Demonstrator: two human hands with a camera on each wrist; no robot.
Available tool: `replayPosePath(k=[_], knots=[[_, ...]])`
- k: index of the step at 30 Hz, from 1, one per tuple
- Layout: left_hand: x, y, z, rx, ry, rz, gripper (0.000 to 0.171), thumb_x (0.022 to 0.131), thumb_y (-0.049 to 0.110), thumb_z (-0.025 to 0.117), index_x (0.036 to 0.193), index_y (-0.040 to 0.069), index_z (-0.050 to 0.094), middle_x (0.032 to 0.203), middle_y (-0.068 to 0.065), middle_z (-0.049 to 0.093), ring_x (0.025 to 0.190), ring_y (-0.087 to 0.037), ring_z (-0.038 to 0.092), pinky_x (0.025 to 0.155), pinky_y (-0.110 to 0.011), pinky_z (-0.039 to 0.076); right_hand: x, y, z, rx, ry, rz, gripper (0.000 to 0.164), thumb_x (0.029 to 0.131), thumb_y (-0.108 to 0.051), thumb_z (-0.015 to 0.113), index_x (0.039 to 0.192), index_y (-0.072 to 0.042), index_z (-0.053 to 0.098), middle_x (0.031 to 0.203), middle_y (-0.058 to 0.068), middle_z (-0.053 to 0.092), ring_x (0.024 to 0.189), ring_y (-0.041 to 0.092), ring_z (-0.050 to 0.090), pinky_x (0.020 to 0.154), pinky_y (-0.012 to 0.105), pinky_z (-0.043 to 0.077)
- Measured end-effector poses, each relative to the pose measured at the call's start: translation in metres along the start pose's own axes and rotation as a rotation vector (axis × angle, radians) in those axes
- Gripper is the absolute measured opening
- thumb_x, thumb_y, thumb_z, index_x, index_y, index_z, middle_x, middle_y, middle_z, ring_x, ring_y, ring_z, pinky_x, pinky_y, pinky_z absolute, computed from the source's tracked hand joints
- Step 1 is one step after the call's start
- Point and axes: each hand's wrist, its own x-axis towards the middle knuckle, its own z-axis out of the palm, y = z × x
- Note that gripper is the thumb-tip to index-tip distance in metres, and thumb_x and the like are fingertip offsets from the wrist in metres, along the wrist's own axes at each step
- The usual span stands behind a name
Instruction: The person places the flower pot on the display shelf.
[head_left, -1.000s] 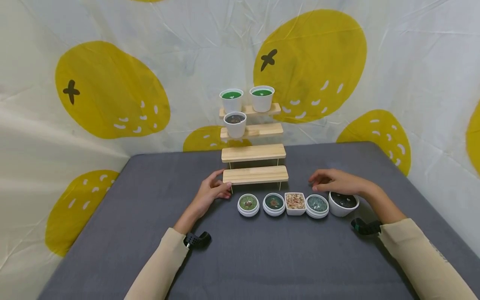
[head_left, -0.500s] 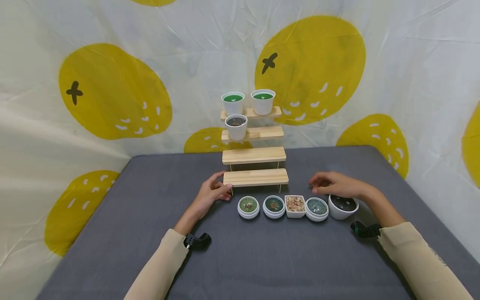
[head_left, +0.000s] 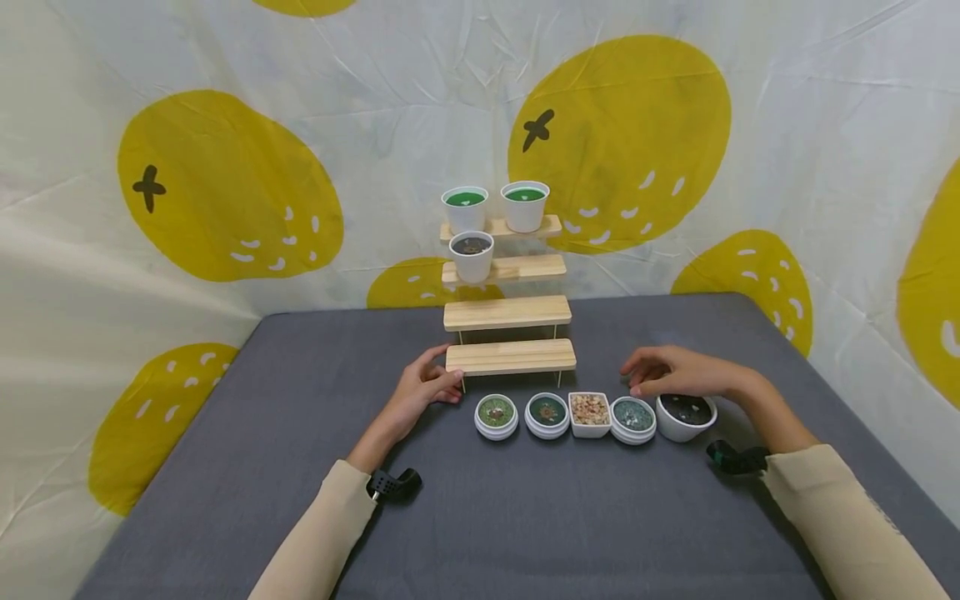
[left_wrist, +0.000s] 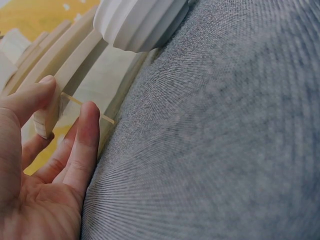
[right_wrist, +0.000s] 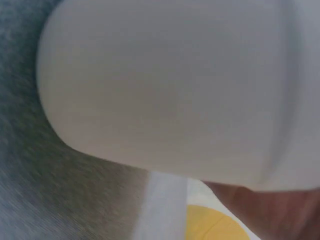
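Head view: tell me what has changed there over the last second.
The right hand has shifted very slightly, its thumb a little nearer the round white pot with speckled blue-green filling. The whole scene sits slightly lower in the picture, probably from camera tilt. Nothing was taken hold of or let go. The left hand still grips the lowest pale wooden board's left end; all white pots stayed put.

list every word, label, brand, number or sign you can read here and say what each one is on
None can be read in any view.
Right sleeve: small dark marks, too small to read.
Green fillings of the two top pots: pale specks, too small to make out.
Backdrop: dark cross shapes on yellow fruit, apparently pattern, not lettering.
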Motion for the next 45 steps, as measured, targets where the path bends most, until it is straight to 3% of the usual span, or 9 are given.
replayPosePath(k=[6,12,17,22,26,35,42,45], knots=[[-0.001,-0.001,0.0,-0.004,-0.006,0.008,0.073,0.099,0.019,0.072,0.161,0.01,0.033,0.099,-0.011,0.07,0.081,-0.018,0.074,0.075,-0.032,0.065,-0.014,-0.002,-0.01,-0.02,-0.058,0.007,0.051,0.095,-0.026,0.075,0.135,0.002,0.057,0.127,0.017,0.067,0.115,0.025,0.065,0.091,0.027,0.056],[-0.002,-0.002,0.0,0.006,-0.008,0.005,0.073,0.099,0.02,0.072,0.161,0.01,0.034,0.097,-0.01,0.07,0.082,-0.019,0.074,0.076,-0.033,0.065,-0.03,-0.01,-0.019,-0.033,-0.166,0.059,0.072,0.088,-0.026,0.082,0.146,-0.001,0.048,0.142,0.022,0.058,0.136,0.044,0.05,0.102,0.051,0.051],[-0.003,-0.001,0.0,0.013,0.0,0.005,0.074,0.099,0.021,0.072,0.161,0.01,0.034,0.098,-0.011,0.07,0.081,-0.019,0.073,0.076,-0.032,0.065,-0.033,-0.013,-0.021,-0.009,-0.212,0.096,0.077,0.086,-0.027,0.083,0.148,-0.002,0.045,0.149,0.024,0.051,0.14,0.045,0.043,0.101,0.046,0.049],[-0.003,-0.001,0.001,0.019,-0.002,0.009,0.074,0.099,0.021,0.072,0.161,0.009,0.032,0.099,-0.011,0.07,0.081,-0.018,0.073,0.076,-0.032,0.065,-0.035,-0.014,-0.022,-0.023,-0.188,0.083,0.069,0.089,-0.025,0.08,0.145,-0.001,0.048,0.148,0.024,0.052,0.14,0.044,0.043,0.103,0.047,0.048],[-0.002,-0.002,0.001,0.015,-0.008,0.009,0.075,0.099,0.021,0.072,0.161,0.009,0.032,0.1,-0.012,0.07,0.082,-0.018,0.073,0.076,-0.032,0.065,-0.039,-0.015,-0.023,-0.037,-0.182,0.086,0.073,0.085,-0.023,0.084,0.145,-0.003,0.049,0.153,0.026,0.046,0.143,0.047,0.039,0.104,0.047,0.047],[-0.003,-0.001,0.002,-0.001,0.005,0.005,0.071,0.099,0.02,0.072,0.16,0.012,0.036,0.099,-0.012,0.07,0.082,-0.019,0.073,0.075,-0.032,0.065,-0.042,-0.015,-0.024,-0.136,-0.147,0.026,0.064,0.084,-0.021,0.081,0.14,-0.008,0.056,0.149,0.018,0.052,0.136,0.036,0.044,0.107,0.053,0.044],[-0.003,-0.001,0.002,0.007,0.008,-0.003,0.07,0.099,0.02,0.073,0.159,0.013,0.037,0.099,-0.012,0.07,0.081,-0.018,0.073,0.075,-0.031,0.065,-0.053,-0.023,-0.028,-0.222,-0.011,-0.021,0.057,0.085,-0.021,0.08,0.137,-0.014,0.059,0.142,0.013,0.058,0.118,0.012,0.052,0.09,0.024,0.048],[-0.003,-0.001,0.002,0.011,0.006,0.0,0.071,0.099,0.021,0.073,0.159,0.012,0.037,0.1,-0.014,0.07,0.081,-0.019,0.073,0.075,-0.031,0.065,-0.058,-0.029,-0.028,-0.202,0.029,-0.016,0.055,0.087,-0.021,0.078,0.138,-0.015,0.057,0.136,0.013,0.06,0.108,0.01,0.054,0.082,0.023,0.049]])
